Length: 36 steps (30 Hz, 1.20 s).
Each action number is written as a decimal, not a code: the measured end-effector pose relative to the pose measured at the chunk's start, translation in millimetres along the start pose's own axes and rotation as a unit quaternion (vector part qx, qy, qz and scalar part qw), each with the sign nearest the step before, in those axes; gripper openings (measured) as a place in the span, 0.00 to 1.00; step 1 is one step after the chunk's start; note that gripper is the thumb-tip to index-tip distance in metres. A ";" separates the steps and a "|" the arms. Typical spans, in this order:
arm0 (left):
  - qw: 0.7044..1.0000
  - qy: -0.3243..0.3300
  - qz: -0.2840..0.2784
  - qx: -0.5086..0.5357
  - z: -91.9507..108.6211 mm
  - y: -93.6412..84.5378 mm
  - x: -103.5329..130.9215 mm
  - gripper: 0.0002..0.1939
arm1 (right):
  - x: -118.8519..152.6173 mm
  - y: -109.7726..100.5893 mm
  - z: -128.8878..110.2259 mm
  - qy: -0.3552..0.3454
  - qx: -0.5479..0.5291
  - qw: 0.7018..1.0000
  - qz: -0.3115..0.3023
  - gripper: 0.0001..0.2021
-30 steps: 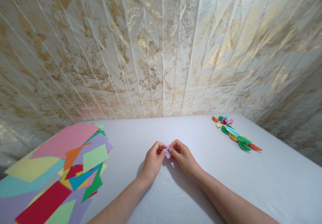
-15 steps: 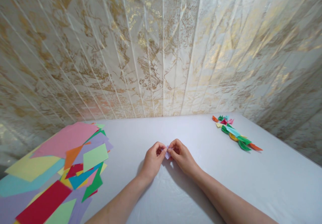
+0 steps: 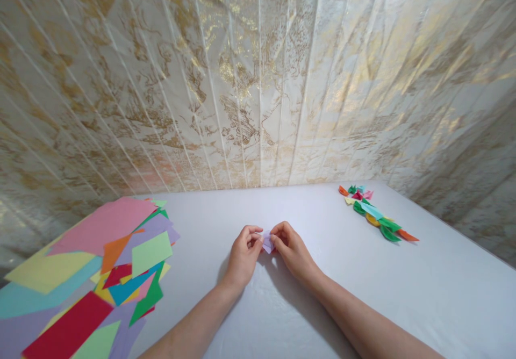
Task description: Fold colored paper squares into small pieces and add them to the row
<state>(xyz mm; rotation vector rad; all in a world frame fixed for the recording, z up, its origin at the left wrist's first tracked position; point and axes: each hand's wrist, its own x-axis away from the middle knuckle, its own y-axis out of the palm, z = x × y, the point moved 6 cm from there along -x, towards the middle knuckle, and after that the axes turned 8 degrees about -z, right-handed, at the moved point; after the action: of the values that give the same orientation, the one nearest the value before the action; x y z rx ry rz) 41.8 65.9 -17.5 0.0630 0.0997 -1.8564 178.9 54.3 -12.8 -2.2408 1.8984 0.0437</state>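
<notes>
A small folded piece of lilac paper (image 3: pixel 267 244) is held up between both hands over the middle of the white table (image 3: pixel 250 316). My left hand (image 3: pixel 245 252) pinches its left edge between thumb and fingers. On the other side, my right hand (image 3: pixel 293 249) grips the right edge with thumb and forefinger. The paper's lower tip points down between the thumbs. Fingers cover its sides, so its full folded shape cannot be made out.
Loose coloured paper sheets, among them a red sheet (image 3: pixel 68 327) and a pink sheet (image 3: pixel 108 224), overlap on the left of the table. Several small folded paper pieces (image 3: pixel 373 211) lie at the back right. A gold-patterned curtain (image 3: pixel 242 79) hangs behind.
My left fingers have loosened and spread a little along the lilac paper, and more of it shows between the hands. The view has shifted slightly.
</notes>
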 end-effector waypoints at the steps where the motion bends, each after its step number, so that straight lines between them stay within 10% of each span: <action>1: 1.000 0.003 0.005 0.001 0.1 -0.3 0.1 0.10 | -0.1 -0.1 1.3 0.006 -0.019 1.000 0.003 0.09; 36: 0.998 -0.047 -0.037 -0.030 9.2 6.8 5.1 0.15 | 1.9 -4.6 -9.7 0.013 0.075 0.997 0.010 0.19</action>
<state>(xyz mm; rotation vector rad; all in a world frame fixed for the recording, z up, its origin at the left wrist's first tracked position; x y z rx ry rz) 46.9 58.2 -9.1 -0.0703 0.0935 -1.9267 182.6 51.5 -3.0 -2.1342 1.8696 -0.1215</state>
